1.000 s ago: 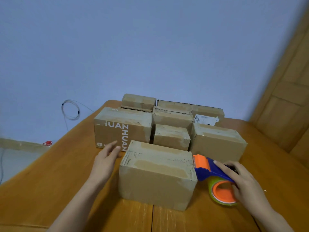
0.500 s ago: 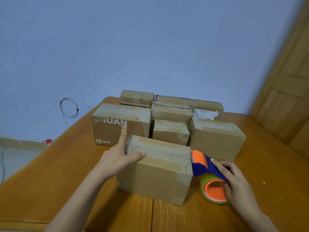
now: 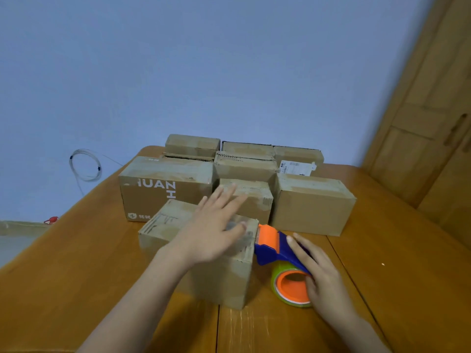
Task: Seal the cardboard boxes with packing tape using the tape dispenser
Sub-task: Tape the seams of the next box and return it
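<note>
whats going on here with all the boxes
A person is taping cardboard boxes shut at a wooden table. Their left hand lies flat, fingers straight, on top of the nearest box. Their right hand holds a blue and orange tape dispenser, its orange front edge at the box's top right edge. Behind, more boxes are grouped together, most with tape across their tops.

Pale blue wall; wooden table; wooden door right; coiled cable on wall.
</note>
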The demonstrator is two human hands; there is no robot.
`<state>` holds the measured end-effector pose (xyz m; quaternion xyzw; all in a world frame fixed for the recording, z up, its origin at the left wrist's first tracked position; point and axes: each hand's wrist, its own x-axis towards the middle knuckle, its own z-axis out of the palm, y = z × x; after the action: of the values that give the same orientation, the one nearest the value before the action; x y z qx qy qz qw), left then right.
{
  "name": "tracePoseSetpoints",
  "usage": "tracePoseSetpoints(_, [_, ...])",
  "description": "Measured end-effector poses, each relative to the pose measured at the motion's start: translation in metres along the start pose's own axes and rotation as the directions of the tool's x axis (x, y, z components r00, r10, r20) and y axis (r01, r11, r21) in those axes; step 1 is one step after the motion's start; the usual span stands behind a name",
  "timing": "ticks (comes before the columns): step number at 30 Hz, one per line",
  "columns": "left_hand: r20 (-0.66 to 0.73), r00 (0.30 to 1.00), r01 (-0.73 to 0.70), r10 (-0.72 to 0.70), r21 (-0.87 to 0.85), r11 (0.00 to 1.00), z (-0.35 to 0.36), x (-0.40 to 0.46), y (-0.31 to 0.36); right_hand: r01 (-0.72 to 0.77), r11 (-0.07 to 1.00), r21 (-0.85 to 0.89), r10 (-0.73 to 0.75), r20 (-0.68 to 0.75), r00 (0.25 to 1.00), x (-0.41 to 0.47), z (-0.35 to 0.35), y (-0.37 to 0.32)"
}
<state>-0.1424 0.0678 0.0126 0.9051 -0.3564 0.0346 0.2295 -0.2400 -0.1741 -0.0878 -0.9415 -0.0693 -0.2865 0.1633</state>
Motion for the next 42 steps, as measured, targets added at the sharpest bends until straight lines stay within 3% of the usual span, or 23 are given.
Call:
tracePoseSetpoints(3, [0.177, 0.984, -0.007, -0.014, 0.12, 0.993, 0.015, 0.014, 0.001, 0.024, 1.0, 0.011, -0.024, 0.016, 1.0, 0.0, 0.001, 0.002])
tracePoseSetpoints(5, [0.217, 0.976, -0.006, -0.03, 0.163, 0.987, 0.017, 0.018, -0.002, 0.036, 0.999, -0.006, -0.036, -0.002, 0.999, -0.001, -0.001, 0.001])
tracePoseSetpoints(14, [0.22, 0.975, -0.06, 0.023, 0.162, 0.985, 0.019, 0.02, -0.009, 0.105, 0.972, -0.209, -0.097, 0.049, 0.994, -0.003, -0.024, -0.002])
tracePoseSetpoints(22, [0.219, 0.975, -0.082, 0.048, 0.148, 0.986, 0.02, 0.022, -0.013, 0.115, 0.916, -0.385, -0.021, 0.238, 0.971, -0.023, -0.051, 0.008])
tracePoseSetpoints(27, [0.201, 0.978, -0.072, 0.048, 0.114, 0.991, 0.021, 0.021, -0.014, 0.218, 0.868, -0.446, -0.098, 0.277, 0.956, -0.001, -0.053, -0.003])
tracePoseSetpoints(37, [0.197, 0.98, -0.062, 0.029, 0.159, 0.985, 0.024, 0.02, -0.01, 0.418, 0.777, -0.471, -0.211, 0.431, 0.877, 0.047, -0.057, -0.011])
tracePoseSetpoints(42, [0.196, 0.98, -0.064, 0.034, 0.148, 0.987, 0.025, 0.021, -0.011, 0.546, 0.71, -0.444, -0.265, 0.549, 0.793, 0.068, -0.073, -0.029])
